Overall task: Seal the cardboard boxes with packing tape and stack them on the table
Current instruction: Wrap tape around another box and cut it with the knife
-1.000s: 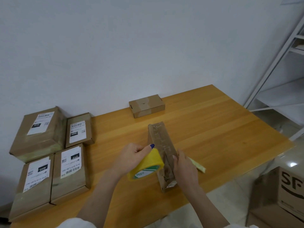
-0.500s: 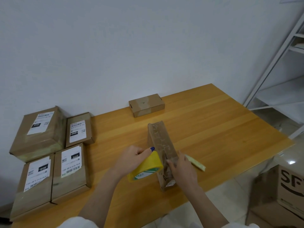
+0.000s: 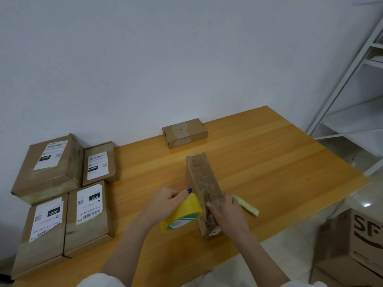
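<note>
A narrow cardboard box (image 3: pixel 202 179) stands on its long edge in the middle of the wooden table (image 3: pixel 269 158), its taped side facing up. My left hand (image 3: pixel 165 201) grips a yellow roll of packing tape (image 3: pixel 183 214) held against the box's left face near its front end. My right hand (image 3: pixel 228 214) lies over the top front end of the box, fingers pressing on the tape there. A small sealed box (image 3: pixel 184 132) lies flat near the wall.
Several labelled boxes lie at the table's left end, the largest (image 3: pixel 49 168) at the back. A pale yellow stick-like object (image 3: pixel 247 208) lies just right of my right hand. Metal shelving (image 3: pixel 352 90) and a printed carton (image 3: pixel 360 233) on the floor stand to the right.
My right hand has slid slightly forward along the top of the box near its front end. The tape roll and left hand have barely moved.
</note>
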